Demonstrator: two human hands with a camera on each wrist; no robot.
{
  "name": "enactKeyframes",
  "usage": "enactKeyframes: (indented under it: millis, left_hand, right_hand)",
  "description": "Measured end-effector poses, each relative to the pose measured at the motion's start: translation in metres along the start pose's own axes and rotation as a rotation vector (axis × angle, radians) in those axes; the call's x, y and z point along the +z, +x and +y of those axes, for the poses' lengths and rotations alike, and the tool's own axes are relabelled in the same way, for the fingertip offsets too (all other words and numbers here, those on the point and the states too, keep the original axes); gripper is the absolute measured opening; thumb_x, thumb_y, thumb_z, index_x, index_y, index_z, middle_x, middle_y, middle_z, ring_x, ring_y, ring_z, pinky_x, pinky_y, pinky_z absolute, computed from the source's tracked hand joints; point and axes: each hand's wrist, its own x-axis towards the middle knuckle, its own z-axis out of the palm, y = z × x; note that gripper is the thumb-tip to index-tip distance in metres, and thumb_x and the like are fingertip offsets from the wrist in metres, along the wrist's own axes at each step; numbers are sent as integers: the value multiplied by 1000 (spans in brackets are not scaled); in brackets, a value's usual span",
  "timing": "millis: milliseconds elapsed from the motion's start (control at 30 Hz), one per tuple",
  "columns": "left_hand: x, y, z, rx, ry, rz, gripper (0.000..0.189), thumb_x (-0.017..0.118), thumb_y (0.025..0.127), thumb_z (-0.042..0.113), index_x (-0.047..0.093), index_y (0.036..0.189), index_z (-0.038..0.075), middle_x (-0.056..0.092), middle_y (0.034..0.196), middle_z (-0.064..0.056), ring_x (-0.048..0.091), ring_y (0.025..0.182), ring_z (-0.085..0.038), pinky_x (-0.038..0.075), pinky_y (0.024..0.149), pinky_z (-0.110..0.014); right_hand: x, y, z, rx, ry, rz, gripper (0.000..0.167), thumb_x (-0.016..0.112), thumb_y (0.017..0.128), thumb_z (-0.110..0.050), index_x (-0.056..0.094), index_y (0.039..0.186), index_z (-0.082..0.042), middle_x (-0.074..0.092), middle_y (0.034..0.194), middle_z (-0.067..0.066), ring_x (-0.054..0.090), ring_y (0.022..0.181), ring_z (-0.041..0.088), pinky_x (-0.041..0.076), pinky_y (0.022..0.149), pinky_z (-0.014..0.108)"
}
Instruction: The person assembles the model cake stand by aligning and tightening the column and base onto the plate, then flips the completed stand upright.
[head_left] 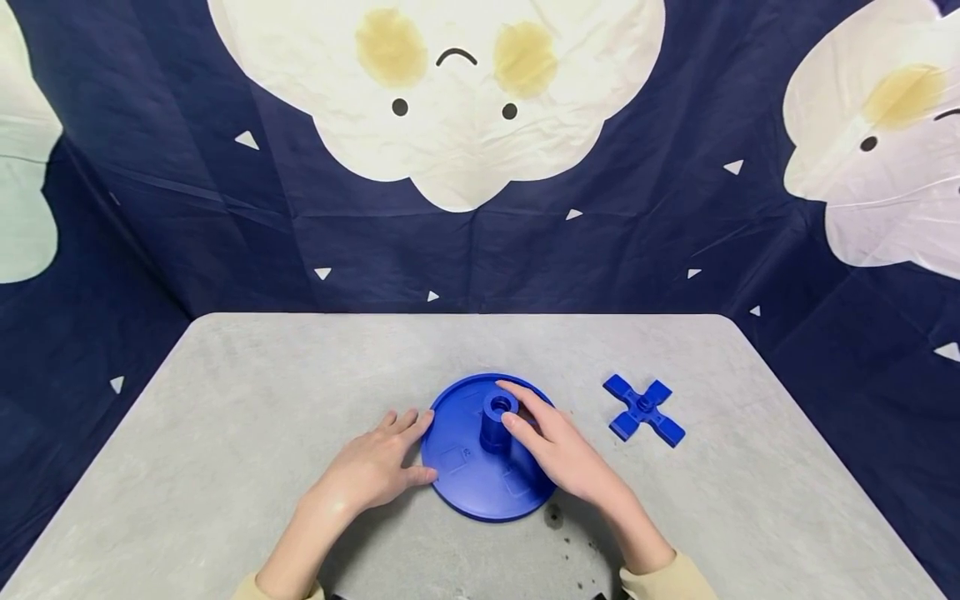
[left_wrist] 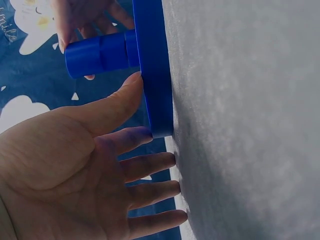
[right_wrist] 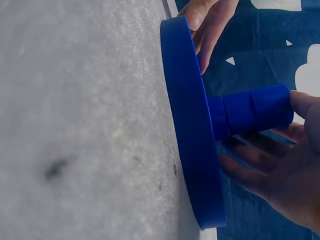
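A round blue disc [head_left: 459,492] with a raised rim lies flat on the table. From its middle stands an upright blue cylindrical post [head_left: 493,433] with a hole in its top; the right wrist view shows the post [right_wrist: 252,111] from the side, with seams along its length. My right hand [head_left: 562,450] holds the post near its top, thumb on the near side and index finger reaching behind. At the disc's left rim, my left hand [head_left: 375,462] touches the edge with thumb and fingertips, its fingers fairly straight. The left wrist view shows the rim [left_wrist: 155,75] beside that thumb.
A blue cross-shaped piece [head_left: 645,407] with a small central knob lies on the table to the right of the disc. The grey table [head_left: 262,383] has dark specks near its front. Behind it hangs a navy cloth [head_left: 480,258] with cloud prints.
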Motion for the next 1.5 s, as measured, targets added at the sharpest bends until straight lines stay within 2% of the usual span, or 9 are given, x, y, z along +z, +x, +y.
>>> enactKeyframes:
  millis: [67, 233, 367, 500, 733, 1000, 1200, 1400, 1500]
  left_hand:
    - [0, 0, 0, -5, -3, -4, 79, 76, 90, 44, 46, 156, 11, 44, 161, -21, 35, 151, -50, 39, 113, -70]
    - [0, 0, 1, -8, 1, -7, 80, 76, 90, 44, 45, 156, 12, 44, 161, -21, 35, 151, -49, 39, 112, -71]
    - [0, 1, 1, -4, 5, -10, 80, 75, 91, 45, 45, 156, 12, 44, 161, -20, 35, 151, -49, 39, 112, -71]
    - [-1, 1, 2, 0, 7, -10, 81, 75, 90, 46, 45, 157, 12, 44, 161, -21, 35, 151, -50, 39, 112, -71]
    - [-1, 1, 2, -4, 1, -14, 80, 75, 91, 45, 45, 157, 12, 43, 161, -21, 35, 151, -50, 38, 112, -71]
    - [-1, 1, 1, 3, 3, -12, 81, 75, 90, 46, 45, 156, 12, 43, 161, -22, 35, 150, -50, 39, 113, -70]
    - [-1, 1, 1, 3, 0, -12, 81, 75, 90, 46, 45, 156, 11, 43, 161, -22, 35, 150, -51, 38, 113, -71]
    - [-1, 0, 0, 10, -7, -13, 80, 75, 91, 45, 45, 156, 10, 44, 160, -22, 35, 150, -51, 38, 114, -70]
    - [-1, 1, 0, 10, -9, -12, 80, 76, 90, 45, 45, 156, 11, 44, 160, -22, 35, 150, -51, 38, 113, -70]
  right_hand:
    - [0, 1, 1, -7, -6, 10, 49, 49, 107, -51, 46, 153, -35, 64, 122, -9, 60, 111, 10, 49, 98, 37]
    - [-1, 0, 3, -14, -40, 68, 47, 56, 104, -48, 56, 147, -27, 68, 128, -10, 65, 113, 7, 55, 100, 37]
    - [-2, -1, 3, -6, -64, 95, 48, 58, 103, -49, 58, 146, -29, 68, 130, -9, 65, 115, 9, 56, 101, 40]
    - [-1, 0, 2, -7, -15, 64, 51, 58, 103, -51, 50, 151, -35, 64, 138, -5, 63, 126, 14, 53, 108, 43]
    - [-1, 0, 0, 5, 14, -7, 47, 49, 107, -49, 38, 153, -48, 61, 124, -6, 57, 109, 13, 47, 95, 37]
    - [0, 0, 2, -12, 25, 3, 47, 52, 105, -50, 45, 151, -41, 57, 104, -5, 59, 100, 13, 48, 88, 32]
    - [-1, 0, 1, -16, -30, 59, 51, 57, 104, -49, 54, 150, -27, 66, 122, -9, 64, 112, 11, 54, 100, 40]
    - [-3, 0, 0, -24, -103, 102, 49, 57, 103, -50, 56, 147, -29, 66, 120, -8, 63, 110, 9, 55, 99, 40]
    - [-3, 0, 1, -35, -86, 92, 51, 55, 104, -50, 51, 151, -31, 64, 133, -3, 61, 122, 13, 53, 106, 43]
